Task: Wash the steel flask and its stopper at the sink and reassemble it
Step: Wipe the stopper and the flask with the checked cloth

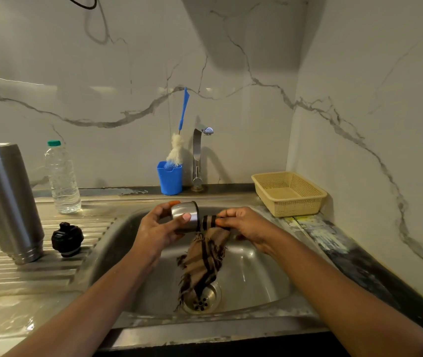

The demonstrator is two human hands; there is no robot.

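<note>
Steel cup (184, 214) lies sideways over the sink (262, 274), gripped in the curled fingers (186, 217) of the left hand (153, 231). At its three o'clock the right hand (247, 225) pinches a brown striped cloth (202, 261) tucked into the cup's mouth, tail hanging toward the drain (202, 301). At the sink's nine o'clock, the steel flask (7, 202) and black stopper (67, 239) stand on the bench (12, 282).

I note a clear plastic bottle (62, 179) standing left, a blue cup (169, 180) holding a brush (177, 150) against the wall (256, 99), and a yellow basket (289, 193) on the desk (316, 228), right.
</note>
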